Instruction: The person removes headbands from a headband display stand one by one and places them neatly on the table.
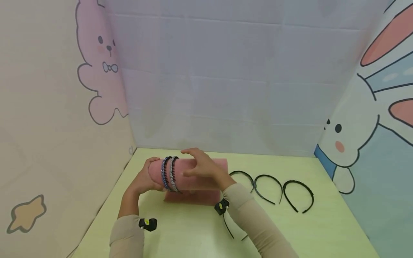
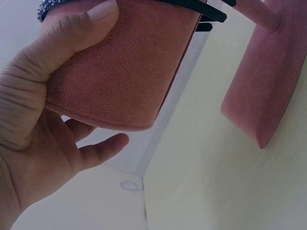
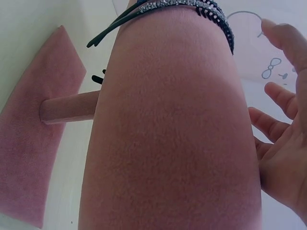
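Pink, velvety-looking display roll [image 1: 196, 182] lies sideways on a post [image 3: 72, 106] over its matching base [image 1: 193, 197], base on the surface [image 1: 184, 233]. Blue headband [image 1: 164, 173] and silver headband [image 1: 172, 175] sit round it, side by side, near its left end. From my feed, left hand [image 1: 146, 179] grips that end: thumb [image 2: 72, 36] pressed on the roll near the blue headband, other fingers behind, some reaching past the edge. Right hand [image 1: 203, 166] has fingers spread, pinching nothing, at the roll's far side, right of the silver headband; I can't tell whether it touches. Further right, three dark headbands [image 1: 268, 176] in a row; one more headband [image 1: 228, 226], nearer me, partly hidden by the right sleeve [image 1: 255, 222].
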Demonstrator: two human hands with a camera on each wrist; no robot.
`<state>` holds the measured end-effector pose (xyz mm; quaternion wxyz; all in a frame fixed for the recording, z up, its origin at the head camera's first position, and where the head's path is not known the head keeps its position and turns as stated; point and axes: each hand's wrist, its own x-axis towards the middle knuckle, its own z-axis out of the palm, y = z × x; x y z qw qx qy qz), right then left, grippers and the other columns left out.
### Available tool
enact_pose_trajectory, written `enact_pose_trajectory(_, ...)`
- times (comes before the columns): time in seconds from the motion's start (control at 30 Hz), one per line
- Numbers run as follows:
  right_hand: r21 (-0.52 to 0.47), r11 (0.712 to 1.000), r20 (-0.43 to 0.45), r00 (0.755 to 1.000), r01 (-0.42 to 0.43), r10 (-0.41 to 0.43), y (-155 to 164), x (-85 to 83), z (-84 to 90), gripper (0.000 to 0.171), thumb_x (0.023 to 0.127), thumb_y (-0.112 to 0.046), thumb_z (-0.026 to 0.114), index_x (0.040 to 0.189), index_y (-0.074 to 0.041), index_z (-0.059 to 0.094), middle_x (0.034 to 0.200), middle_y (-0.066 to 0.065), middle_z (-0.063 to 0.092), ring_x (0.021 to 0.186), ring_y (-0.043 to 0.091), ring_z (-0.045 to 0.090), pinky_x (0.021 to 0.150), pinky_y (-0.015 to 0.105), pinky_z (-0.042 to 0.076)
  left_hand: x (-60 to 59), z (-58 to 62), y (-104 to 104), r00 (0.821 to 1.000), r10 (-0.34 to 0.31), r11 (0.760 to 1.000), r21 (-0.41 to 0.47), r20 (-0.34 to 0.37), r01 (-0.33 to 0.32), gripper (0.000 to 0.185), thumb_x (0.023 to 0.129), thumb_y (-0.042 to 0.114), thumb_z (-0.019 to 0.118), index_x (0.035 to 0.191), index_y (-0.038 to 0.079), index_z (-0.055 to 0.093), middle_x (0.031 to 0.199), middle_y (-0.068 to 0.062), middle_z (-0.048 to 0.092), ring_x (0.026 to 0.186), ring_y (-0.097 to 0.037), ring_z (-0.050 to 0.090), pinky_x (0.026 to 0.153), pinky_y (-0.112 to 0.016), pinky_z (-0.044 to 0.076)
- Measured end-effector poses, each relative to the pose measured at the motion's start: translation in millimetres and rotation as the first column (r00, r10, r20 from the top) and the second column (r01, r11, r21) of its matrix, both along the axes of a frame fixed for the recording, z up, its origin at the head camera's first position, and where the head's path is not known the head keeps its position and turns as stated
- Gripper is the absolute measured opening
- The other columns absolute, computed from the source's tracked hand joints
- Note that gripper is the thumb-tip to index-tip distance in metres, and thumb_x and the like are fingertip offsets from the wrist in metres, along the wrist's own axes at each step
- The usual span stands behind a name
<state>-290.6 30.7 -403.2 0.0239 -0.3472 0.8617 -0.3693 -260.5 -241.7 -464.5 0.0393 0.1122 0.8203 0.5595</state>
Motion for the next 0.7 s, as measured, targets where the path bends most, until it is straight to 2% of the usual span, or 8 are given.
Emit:
enact_pose_trajectory(0.13, 0.063, 0.998, -0.006, 1.000, 0.007, -0.007, -9, -0.4, 2.5, 0.077, 0.072, -0.036, 0.078, 0.138, -0.019, 0.043, 0.138, 0.000, 0.041, 0.124, 0.017, 0.038, 0.099, 0.038, 0.033, -0.8, 0.1, 0, 1.000, -0.007, 1.000, 0.010, 0.008, 0.007, 0.121, 0.042, 0.001, 0.092, 0.139, 0.019, 0.022, 0.130, -0.017, 0.039, 0.106, -0.036, 0.047, 0.076, -0.040, 0.049)
enact_pose_trajectory(0.33, 0.125, 0.992, 0.009, 1.000, 0.016, -0.017, -21, -1.0, 5.1, 0.078, 0.072, -0.039, 0.077, 0.139, -0.022, 0.041, 0.140, -0.001, 0.040, 0.125, 0.017, 0.037, 0.099, 0.040, 0.032, -0.3, -0.3, 0, 1.000, -0.013, 0.999, 0.039, 0.025, 0.012, 0.120, 0.042, -0.001, 0.092, 0.137, 0.022, 0.022, 0.130, -0.016, 0.038, 0.107, -0.035, 0.047, 0.075, -0.040, 0.049)
enact_pose_trajectory(0.57, 0.224, 0.974, 0.000, 0.999, 0.033, -0.034, -30, -8.2, 2.9, 0.083, 0.071, -0.049, 0.073, 0.142, -0.026, 0.038, 0.142, -0.005, 0.039, 0.127, 0.015, 0.036, 0.099, 0.048, 0.029, -0.7, -0.9, 0, 1.000, -0.013, 0.999, 0.051, 0.019, 0.012, 0.120, 0.042, -0.002, 0.091, 0.137, 0.025, 0.023, 0.130, -0.016, 0.038, 0.107, -0.035, 0.046, 0.075, -0.041, 0.049)
enact_pose_trajectory(0.7, 0.277, 0.960, -0.013, 0.999, 0.037, -0.035, -34, -9.1, 0.3, 0.086, 0.069, -0.056, 0.070, 0.143, -0.028, 0.036, 0.141, -0.005, 0.039, 0.125, 0.016, 0.037, 0.095, 0.047, 0.031, 0.8, -0.5, 0, 0.999, -0.017, 0.998, 0.053, 0.029, 0.015, 0.120, 0.042, -0.002, 0.091, 0.137, 0.023, 0.022, 0.130, -0.016, 0.037, 0.108, -0.036, 0.046, 0.075, -0.041, 0.049)
